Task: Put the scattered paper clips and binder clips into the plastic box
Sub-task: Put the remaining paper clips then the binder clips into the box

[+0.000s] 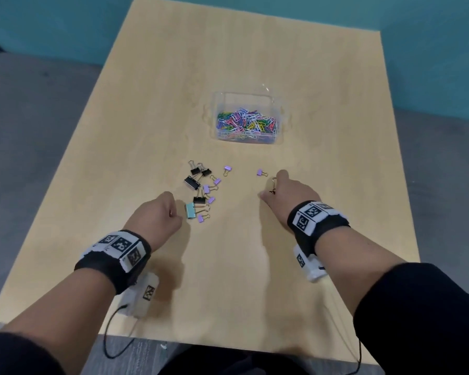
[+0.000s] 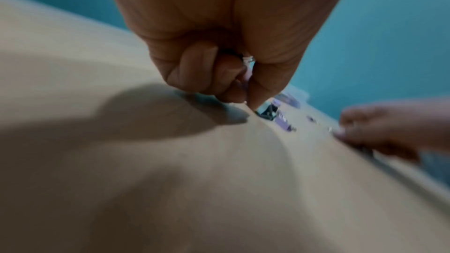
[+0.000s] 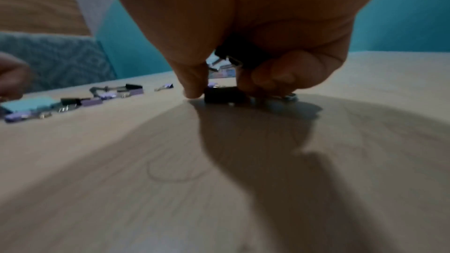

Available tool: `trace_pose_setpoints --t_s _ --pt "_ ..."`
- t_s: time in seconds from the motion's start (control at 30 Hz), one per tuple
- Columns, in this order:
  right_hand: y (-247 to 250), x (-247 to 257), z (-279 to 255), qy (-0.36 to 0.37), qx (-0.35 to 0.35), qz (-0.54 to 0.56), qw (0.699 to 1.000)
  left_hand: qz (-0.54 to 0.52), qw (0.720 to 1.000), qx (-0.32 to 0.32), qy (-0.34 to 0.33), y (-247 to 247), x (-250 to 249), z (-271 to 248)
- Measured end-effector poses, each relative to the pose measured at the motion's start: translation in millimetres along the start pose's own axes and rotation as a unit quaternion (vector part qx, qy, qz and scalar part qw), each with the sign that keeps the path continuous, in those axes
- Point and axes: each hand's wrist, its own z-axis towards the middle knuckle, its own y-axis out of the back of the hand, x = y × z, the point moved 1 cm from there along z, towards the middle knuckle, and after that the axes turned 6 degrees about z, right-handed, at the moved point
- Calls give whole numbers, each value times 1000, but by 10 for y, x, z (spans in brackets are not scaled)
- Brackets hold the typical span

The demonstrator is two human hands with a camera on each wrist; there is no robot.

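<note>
A clear plastic box (image 1: 279, 104) holding many coloured paper clips (image 1: 245, 123) stands mid-table. Several black, purple and teal binder clips (image 1: 201, 190) lie scattered in front of it. My left hand (image 1: 173, 213) is curled just left of the teal binder clip (image 1: 190, 210). In the left wrist view its fingers (image 2: 204, 68) enclose a small clip (image 2: 249, 61) of wire and pale purple. My right hand (image 1: 271, 188) is down on the table to the right. It keeps a black binder clip (image 3: 241, 55) in the palm and pinches another black one (image 3: 224, 94) on the tabletop.
Two purple binder clips (image 1: 261, 173) (image 1: 227, 169) lie apart from the pile, toward the box. The light wooden table (image 1: 336, 239) ends close to my body, where wrist cables (image 1: 111, 342) hang over the edge. Teal wall and grey floor surround it.
</note>
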Motion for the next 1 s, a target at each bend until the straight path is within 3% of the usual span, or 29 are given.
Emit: trace_pose_setpoints --t_s 0.03,0.07,0.13,0.17,0.2,0.27,0.3,0.33,0.4,0.43,0.47,0.5,0.57,0.63,0.67,0.73,0.8,0.83,0.87,0.93,1.0 --pt "-17 35 9 3 -1 -5 1000 -103 994 -5 40 -21 24 0" --pt "-28 58 13 6 -7 -7 1000 -238 968 1 83 -39 41 -1" --pt "-36 86 6 12 -13 -7 1000 -496 855 29 148 -35 24 -39" --pt "-38 78 6 17 -11 -3 1000 -575 800 39 164 -11 4 -62" --pt "-25 69 5 15 -6 18 1000 -623 762 46 169 13 -25 -81" --pt "27 14 16 -31 13 200 979 -655 736 46 166 38 -71 -88" --pt "75 -23 -2 -79 24 367 927 -648 743 41 162 34 -88 -78" --pt "114 -78 -26 -143 53 531 833 -627 762 32 160 13 -90 -63" --pt "183 -215 -137 -190 90 739 641 -537 830 2 146 -24 -97 -27" --pt "202 -282 -194 -189 88 788 579 -462 877 -16 128 -34 -96 -10" --pt "211 -355 -236 -183 83 815 544 -367 924 -32 102 -31 -99 7" --pt "201 -425 -255 -183 73 826 527 -264 961 -34 70 -17 -112 8" --pt "197 -495 -248 -192 54 830 521 -70 997 -3 11 -8 -143 4" --pt "191 -541 -181 -213 28 810 546 32 999 21 -21 -14 -178 11" --pt "177 -569 -128 -218 5 779 589 55 998 25 -27 -17 -194 18" --pt "153 -593 -29 -188 -35 649 736 72 997 23 -36 -20 -208 42" --pt "136 -566 38 -122 -61 438 888 75 996 27 -32 -11 -210 57" --pt "143 -530 50 -89 -66 329 938 72 997 30 -31 -17 -205 63" --pt "148 -493 70 -61 -57 244 966 59 997 30 -28 -17 -209 59" --pt "144 -427 129 -22 -34 145 989 -42 999 28 7 -4 -217 44" --pt "121 -389 205 0 -16 84 996 -255 964 43 62 21 -211 34"
